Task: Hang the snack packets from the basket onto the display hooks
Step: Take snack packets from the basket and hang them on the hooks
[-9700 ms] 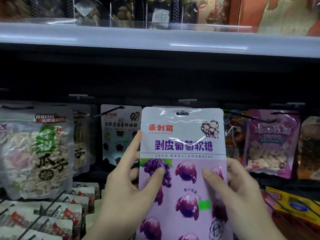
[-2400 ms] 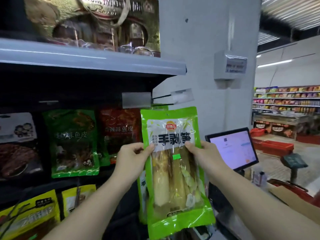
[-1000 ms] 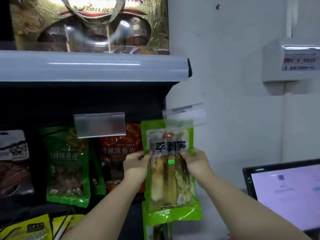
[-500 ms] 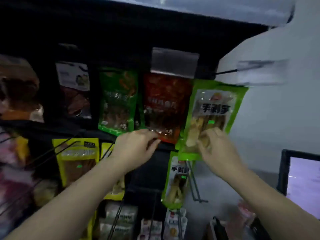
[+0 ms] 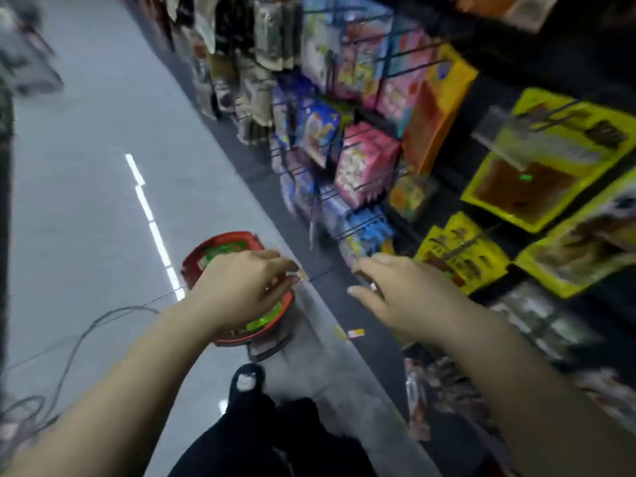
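A red basket point(image 5: 198, 258) stands on the grey floor beside the rack, with green snack packets point(image 5: 220, 251) inside. My left hand point(image 5: 242, 287) hovers above the basket, fingers loosely curled, holding nothing that I can see. My right hand point(image 5: 395, 290) is stretched out to the right of the basket, fingers apart and empty, in front of the low hooks. Yellow packets point(image 5: 461, 256) hang on display hooks point(image 5: 454, 249) just right of that hand. The view is blurred by motion.
The rack point(image 5: 361, 132) along the right carries pink, blue and yellow packets on black wire hooks. Grey aisle floor point(image 5: 86, 201) spreads to the left, with a thin cable point(image 5: 79, 335) lying on it. My dark shoe point(image 5: 246, 382) is below the basket.
I have let go of the green bamboo-shoot packet, which stayed on its hook. My view has swung down and left to the floor, and both hands have dropped towards the basket.
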`<state>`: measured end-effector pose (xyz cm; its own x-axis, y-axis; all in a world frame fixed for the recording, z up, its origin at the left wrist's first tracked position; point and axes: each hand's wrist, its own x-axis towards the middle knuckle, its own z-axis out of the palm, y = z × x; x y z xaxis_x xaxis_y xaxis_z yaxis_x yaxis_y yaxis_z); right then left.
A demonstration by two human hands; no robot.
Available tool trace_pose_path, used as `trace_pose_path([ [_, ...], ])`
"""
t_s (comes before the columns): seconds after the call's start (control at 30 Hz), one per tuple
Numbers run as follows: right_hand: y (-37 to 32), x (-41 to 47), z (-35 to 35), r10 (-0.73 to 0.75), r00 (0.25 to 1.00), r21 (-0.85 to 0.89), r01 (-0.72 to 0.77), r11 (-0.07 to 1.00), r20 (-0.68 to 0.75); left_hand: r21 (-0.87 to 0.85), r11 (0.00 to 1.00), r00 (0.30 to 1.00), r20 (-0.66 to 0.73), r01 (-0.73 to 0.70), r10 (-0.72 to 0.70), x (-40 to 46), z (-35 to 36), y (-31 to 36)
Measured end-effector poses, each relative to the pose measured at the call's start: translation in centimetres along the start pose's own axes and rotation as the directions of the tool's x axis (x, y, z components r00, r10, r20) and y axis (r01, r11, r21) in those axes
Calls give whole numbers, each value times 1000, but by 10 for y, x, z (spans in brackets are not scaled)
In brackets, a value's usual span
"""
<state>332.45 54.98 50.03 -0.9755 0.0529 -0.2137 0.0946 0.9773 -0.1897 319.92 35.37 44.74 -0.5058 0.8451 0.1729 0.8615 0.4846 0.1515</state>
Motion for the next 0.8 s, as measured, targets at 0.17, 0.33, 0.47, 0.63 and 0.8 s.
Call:
trace_pose_path([
  [0.17,-41,142,60,-71,989,61,64,996,129,-8,984,982,64,180,-179,-8,36,-126],
  [0.33,-62,263,144,-3,965,57,-12,998,262,17,973,945,234,230,-227,-1,101,-220],
  [0.47,-71,346,226,45,939,2,-49,999,340,7,955,896,344,297,-281,1,179,-281],
  [0.63,-70,426,362,73,855,-77,-38,996,513,66,902,732,561,427,-388,-6,327,-343],
  [0.8,-55,484,493,43,813,-238,120,964,581,189,888,669,598,419,-443,-6,475,-387],
])
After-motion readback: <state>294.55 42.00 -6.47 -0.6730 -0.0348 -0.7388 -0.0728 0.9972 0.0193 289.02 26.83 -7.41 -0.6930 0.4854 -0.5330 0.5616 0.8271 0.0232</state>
